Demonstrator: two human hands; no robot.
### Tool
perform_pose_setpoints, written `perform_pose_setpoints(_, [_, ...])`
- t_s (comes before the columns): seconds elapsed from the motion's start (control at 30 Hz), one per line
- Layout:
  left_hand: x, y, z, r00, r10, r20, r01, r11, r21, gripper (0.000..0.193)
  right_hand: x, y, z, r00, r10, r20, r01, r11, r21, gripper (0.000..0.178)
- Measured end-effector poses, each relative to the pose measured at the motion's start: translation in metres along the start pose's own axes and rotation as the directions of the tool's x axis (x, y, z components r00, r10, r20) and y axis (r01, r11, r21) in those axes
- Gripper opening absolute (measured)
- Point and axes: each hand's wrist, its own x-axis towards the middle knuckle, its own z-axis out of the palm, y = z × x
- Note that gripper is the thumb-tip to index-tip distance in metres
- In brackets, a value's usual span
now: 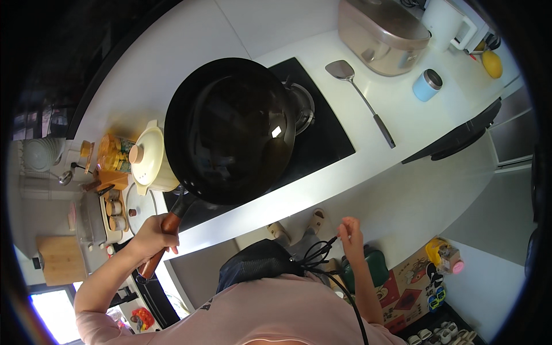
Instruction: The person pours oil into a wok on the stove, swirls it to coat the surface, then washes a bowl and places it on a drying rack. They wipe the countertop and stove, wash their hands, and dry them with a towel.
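My left hand (154, 237) is closed round the reddish-brown wooden handle of a large black wok (230, 132). The wok is held over the left part of the black gas hob (328, 135), and light glints on its dark inner surface. Low at the right, my right hand (351, 233) is raised in front of my body with its fingers curled together, and nothing shows in it. A looped black cable (316, 259) hangs close beside those fingers. To the right of the hob, a spatula (359, 95) with a black grip lies on the white counter.
A cream lidded pot (150, 161) stands close to the wok's left. Oil bottles (115, 152) and a rack of jars (115, 213) are farther left. At the far right are a rice cooker (382, 40), a white kettle (445, 26) and a light-blue container (427, 85).
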Motion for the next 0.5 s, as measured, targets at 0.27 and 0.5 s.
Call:
perform_pose_setpoints(0.27, [-0.025, 0.032, -0.011, 0.993, -0.114, -0.026, 0.116, 0.99, 0.079, 0.022, -0.004, -0.001, -0.005, 1.0, -0.015, 0.007, 0.015, 1.0, 0.0, 0.019])
perform_pose_setpoints(0.5, [-0.043, 0.05, -0.014, 0.974, -0.228, -0.003, 0.227, 0.968, 0.105, 0.019, -0.007, 0.003, -0.004, 1.0, 0.014, 0.024, -0.014, 1.0, -0.005, 0.018])
